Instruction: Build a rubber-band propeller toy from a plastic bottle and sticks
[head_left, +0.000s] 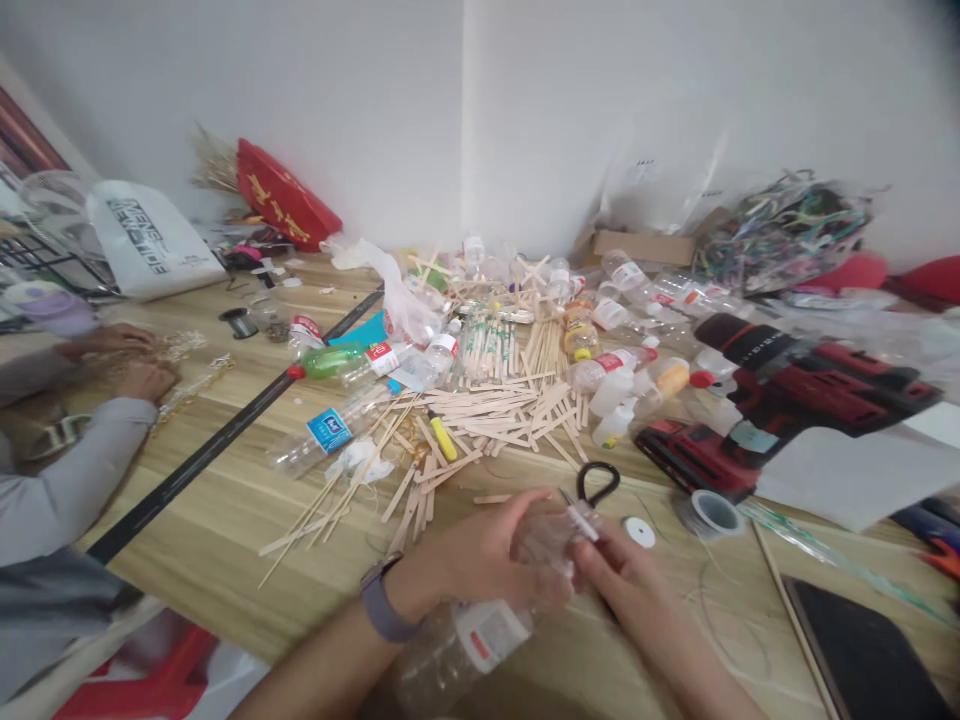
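My left hand [510, 560], with a watch on its wrist, is wrapped round a clear plastic piece [544, 535]. Close against its right side, my right hand [622, 570] has its fingers pressed at the piece's edge, where a small white strip shows; its fingertips are partly blurred. Below my left hand lies a clear bottle [472, 645] with a white label, near the table's front edge. Black-handled scissors [598, 485] are just behind my hands, their blades partly hidden. A white disc [639, 532] lies to the right.
Wooden sticks [502, 410] and a yellow-handled tool [442, 437] lie mid-table, with bottles [615, 370] behind. A red and black drill [765, 400] stands right, beside a clear cup [712, 515]. A black strip [202, 460] crosses the left; beyond it, another person's hands [146, 380] work.
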